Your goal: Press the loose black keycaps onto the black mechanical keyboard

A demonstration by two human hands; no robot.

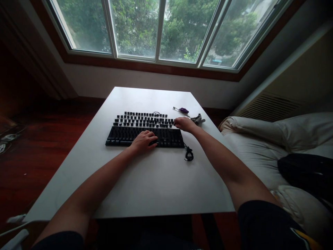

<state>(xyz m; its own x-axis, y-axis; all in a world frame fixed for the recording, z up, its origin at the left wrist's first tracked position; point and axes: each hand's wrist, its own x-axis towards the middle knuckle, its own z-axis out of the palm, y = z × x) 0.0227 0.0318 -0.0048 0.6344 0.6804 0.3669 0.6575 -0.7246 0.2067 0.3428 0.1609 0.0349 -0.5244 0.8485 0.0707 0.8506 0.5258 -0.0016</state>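
A black keyboard (122, 135) lies on the white table (145, 180). Beyond it, several loose black keycaps (140, 119) are laid out in rows. My left hand (144, 141) rests flat on the keyboard's middle, fingers spread forward. My right hand (184, 124) reaches to the right end of the keycap rows, just past the keyboard's far right corner, fingers curled in a pinch; what they hold is too small to make out.
A coiled black cable (188, 153) lies at the keyboard's right front. A purple-handled tool (182, 110) and a grey tool (198, 119) sit beyond my right hand. White bedding (260, 139) with a dark bag (304, 170) is to the right. Windows stand behind.
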